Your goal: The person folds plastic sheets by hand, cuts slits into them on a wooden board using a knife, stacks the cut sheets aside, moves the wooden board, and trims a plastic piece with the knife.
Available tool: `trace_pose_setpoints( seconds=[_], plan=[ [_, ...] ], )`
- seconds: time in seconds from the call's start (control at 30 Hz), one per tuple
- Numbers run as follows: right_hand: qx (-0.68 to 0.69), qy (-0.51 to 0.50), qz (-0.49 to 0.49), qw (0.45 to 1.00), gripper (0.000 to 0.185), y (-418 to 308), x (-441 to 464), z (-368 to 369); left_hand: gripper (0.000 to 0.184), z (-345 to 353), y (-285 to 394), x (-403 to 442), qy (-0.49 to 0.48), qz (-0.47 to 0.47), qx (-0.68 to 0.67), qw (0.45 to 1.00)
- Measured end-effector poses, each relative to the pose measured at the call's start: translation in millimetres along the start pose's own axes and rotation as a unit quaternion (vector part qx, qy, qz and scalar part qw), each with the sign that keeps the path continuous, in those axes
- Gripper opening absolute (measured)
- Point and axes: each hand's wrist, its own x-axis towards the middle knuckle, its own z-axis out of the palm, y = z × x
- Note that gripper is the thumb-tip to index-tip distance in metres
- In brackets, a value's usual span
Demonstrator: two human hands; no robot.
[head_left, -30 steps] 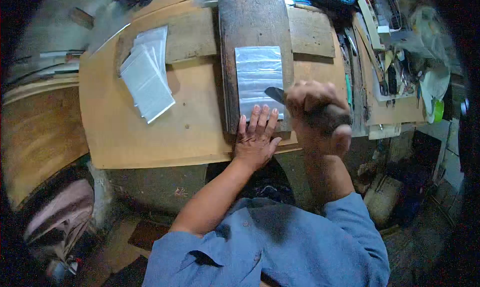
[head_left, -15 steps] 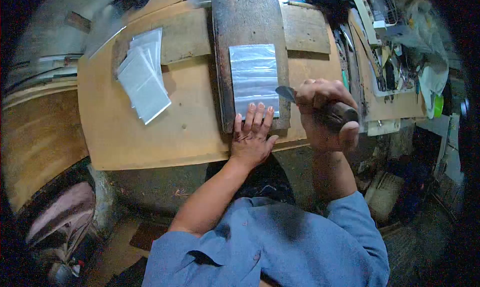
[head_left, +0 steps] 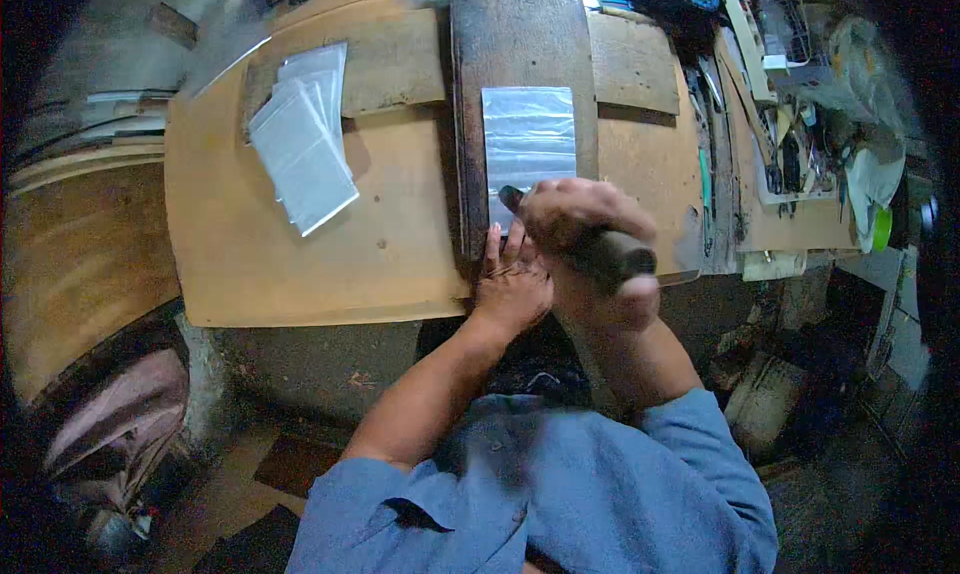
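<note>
A shiny clear plastic sheet [head_left: 530,134], perhaps a bag, lies flat on a long dark wooden board [head_left: 515,34]. My left hand [head_left: 512,289] rests on the sheet's near end with its fingers stretched out, partly hidden by my other hand. My right hand [head_left: 590,224], smeared by motion, is wrapped round the thick dark handle of a knife [head_left: 625,259]. The knife's short blade is above the lower part of the sheet, close to my left fingertips. Whether the blade touches the plastic, I cannot tell.
A fanned stack of similar plastic sheets [head_left: 305,144] lies on the tabletop [head_left: 270,274] at left. Flat wooden pieces [head_left: 635,59] flank the board. A tray of hand tools [head_left: 795,164] and a green tape roll [head_left: 881,230] are at right.
My right hand has moved left with the knife, from beside the board to over the sheet's near end. My left hand stays on the sheet. The view has shifted slightly.
</note>
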Motion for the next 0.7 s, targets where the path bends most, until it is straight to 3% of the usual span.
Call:
trace_pose_setpoints(
  seconds=[0.07, 0.13, 0.17, 0.27, 0.37, 0.53, 0.6, 0.7],
  plan=[
    [0.041, -0.041, 0.018, 0.998, 0.072, 0, 10, -7, 0.055, 4, -5, -4, -0.030, 0.036, 0.093, 0.995],
    [0.058, -0.052, 0.025, 0.997, 0.070, -11, 16, -4, 0.062, 9, -3, -10, 0.003, 0.063, 0.210, 0.976],
    [0.093, -0.089, -0.027, 0.991, 0.068, -15, 16, -3, 0.062, 12, -5, -10, 0.003, 0.063, 0.211, 0.976],
    [-0.051, 0.005, -0.030, 0.998, 0.066, -15, 0, -2, 0.067, 12, -3, -13, 0.000, 0.054, 0.182, 0.982],
    [0.069, -0.005, 0.017, 0.997, 0.070, -9, 10, -14, 0.077, 9, -3, -9, 0.041, 0.051, 0.190, 0.980],
    [-0.008, 0.054, -0.010, 0.998, 0.067, -22, 0, -11, 0.079, 3, -2, -7, 0.015, 0.041, 0.171, 0.984],
    [0.022, 0.002, -0.001, 1.000, 0.068, -17, 8, -22, 0.080, 4, 0, -6, 0.021, 0.049, 0.174, 0.983],
    [0.026, 0.033, -0.027, 0.999, 0.068, -30, 3, -22, 0.081, 0, 3, -3, 0.024, 0.048, 0.172, 0.984]
  ],
)
